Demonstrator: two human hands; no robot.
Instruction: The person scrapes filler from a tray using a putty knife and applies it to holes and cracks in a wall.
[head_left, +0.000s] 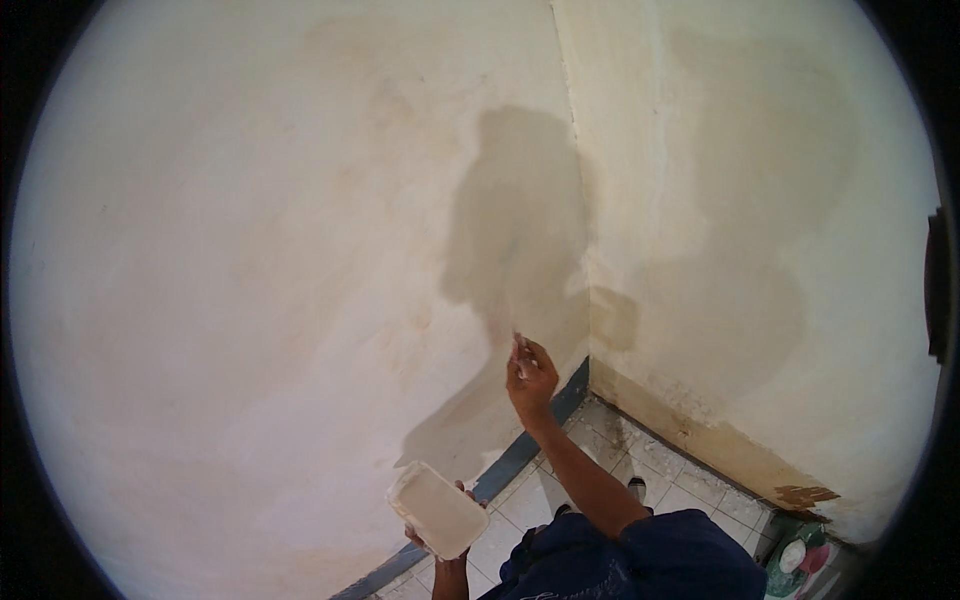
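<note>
My left hand (415, 537) is wrapped round the edges of a shallow cream-coloured rectangular plastic tub (438, 512), low in front of me near the left wall. Most of that palm is hidden behind the tub. My right hand (531, 382) is raised close to the left wall (300, 250), a little left of the corner. Its fingers are pinched together, with whitish smears on the fingertips. Whatever they hold, if anything, is too small to make out.
A second wall (720, 250) meets the first at the corner, with peeled paint (805, 495) low down. A blue-grey skirting strip (515, 460) borders the tiled floor (655, 455). At lower right stands a green container (785, 580) with white and reddish things. A dark object (937, 285) shows at the right edge.
</note>
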